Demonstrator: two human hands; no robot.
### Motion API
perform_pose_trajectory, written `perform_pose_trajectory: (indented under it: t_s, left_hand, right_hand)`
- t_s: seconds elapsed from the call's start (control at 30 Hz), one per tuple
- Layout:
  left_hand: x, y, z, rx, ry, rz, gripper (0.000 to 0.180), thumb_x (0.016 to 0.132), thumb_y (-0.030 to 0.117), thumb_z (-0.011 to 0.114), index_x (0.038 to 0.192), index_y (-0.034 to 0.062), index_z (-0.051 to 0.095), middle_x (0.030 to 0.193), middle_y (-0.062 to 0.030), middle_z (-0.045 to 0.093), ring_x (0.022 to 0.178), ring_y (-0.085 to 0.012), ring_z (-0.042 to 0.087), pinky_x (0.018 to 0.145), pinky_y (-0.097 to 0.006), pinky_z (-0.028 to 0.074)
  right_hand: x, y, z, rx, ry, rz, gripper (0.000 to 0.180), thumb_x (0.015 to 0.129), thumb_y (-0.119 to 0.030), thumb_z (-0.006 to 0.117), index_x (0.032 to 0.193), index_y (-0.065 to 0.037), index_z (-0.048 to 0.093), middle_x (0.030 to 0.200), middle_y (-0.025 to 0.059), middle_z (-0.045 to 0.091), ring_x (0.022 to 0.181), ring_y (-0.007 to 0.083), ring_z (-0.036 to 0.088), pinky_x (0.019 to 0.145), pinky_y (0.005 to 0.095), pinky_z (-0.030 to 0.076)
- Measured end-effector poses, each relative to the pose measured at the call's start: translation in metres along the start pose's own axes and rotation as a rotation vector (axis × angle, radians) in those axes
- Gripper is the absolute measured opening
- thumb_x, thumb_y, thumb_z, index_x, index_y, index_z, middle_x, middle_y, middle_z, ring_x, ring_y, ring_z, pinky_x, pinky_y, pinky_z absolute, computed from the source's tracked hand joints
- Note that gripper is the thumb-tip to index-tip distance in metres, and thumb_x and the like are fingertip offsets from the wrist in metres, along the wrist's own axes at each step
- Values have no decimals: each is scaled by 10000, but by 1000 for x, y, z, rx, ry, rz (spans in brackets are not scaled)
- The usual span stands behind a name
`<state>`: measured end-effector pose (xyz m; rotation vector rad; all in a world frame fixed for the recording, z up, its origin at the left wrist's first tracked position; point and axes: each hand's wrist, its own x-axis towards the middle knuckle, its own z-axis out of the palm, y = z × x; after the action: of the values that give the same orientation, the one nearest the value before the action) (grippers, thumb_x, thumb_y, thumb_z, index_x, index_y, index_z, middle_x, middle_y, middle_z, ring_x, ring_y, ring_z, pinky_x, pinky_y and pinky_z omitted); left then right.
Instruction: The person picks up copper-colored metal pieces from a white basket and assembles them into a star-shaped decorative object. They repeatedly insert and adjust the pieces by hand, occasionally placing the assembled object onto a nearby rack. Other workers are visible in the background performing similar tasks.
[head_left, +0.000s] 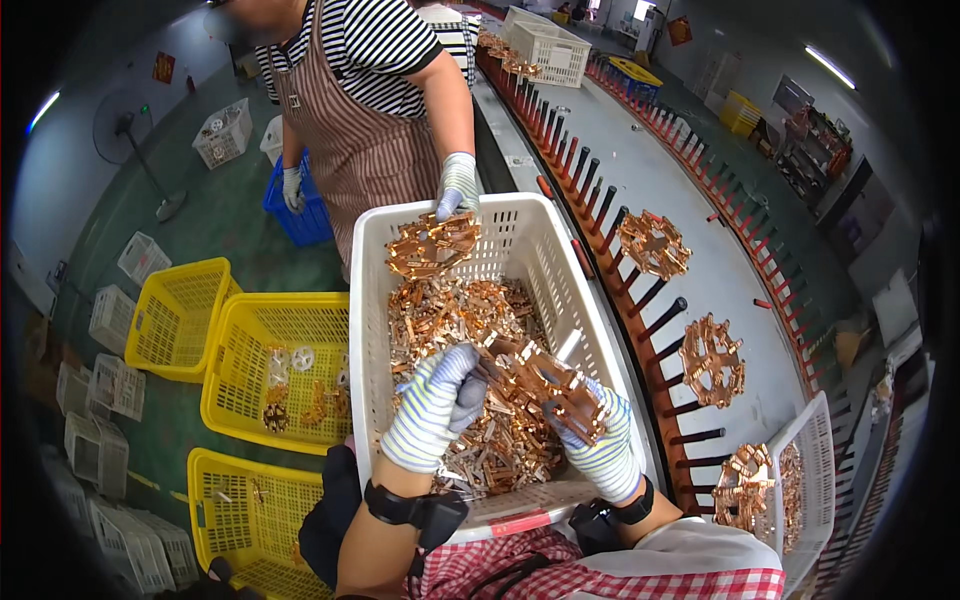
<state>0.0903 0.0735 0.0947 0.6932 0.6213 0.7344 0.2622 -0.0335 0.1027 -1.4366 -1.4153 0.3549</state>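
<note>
Centrally, a white slatted crate (578, 315) stands before the wearer. Above it, the gloved left hand (432, 405) and right hand (608, 440) grasp opposite ends of a coppery openwork part (540, 380), over heaped small copper pieces (510, 455).

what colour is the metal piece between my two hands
The metal piece is shiny copper, darker brown in places; the head view shows it best.

Factory workshop: long row of black-tipped pegs (664, 318); copper-coloured metal parts (470, 310) heaped in white perforated crate (557, 285); yellow crates (178, 310), green floor (230, 205); gloved co-worker in striped apron (380, 150).
</note>
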Motion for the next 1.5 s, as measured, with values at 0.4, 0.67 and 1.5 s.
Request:
perform_pose_trajectory:
  t_s: [0.4,0.67,1.5]
  left_hand:
    - [1,2,6,374,161,292,233,979,269,475,890,62,535,775,-31,599,478,-73,445,438,-260,394]
    - [6,1,-1,418,196,396,181,921,202,618,986,36,585,772,39,566,670,-18,470,602,-187,409]
    - [2,-21,5,560,241,536,232,903,251,610,874,32,679,604,5,587,529,-61,520,491,-235,427]
  right_hand:
    - [3,35,0,-57,46,-184,491,728,22,680,1204,-43,579,894,132,652,737,300,638,687,335,503]
    - [19,12,4,-110,-195,-281,435,743,-16,600,1177,-23,620,1047,161,675,919,297,670,774,353,517]
    - [5,35,11,-40,-9,-167,375,782,28,638,1148,-52,610,952,150,691,802,245,690,703,309,530]
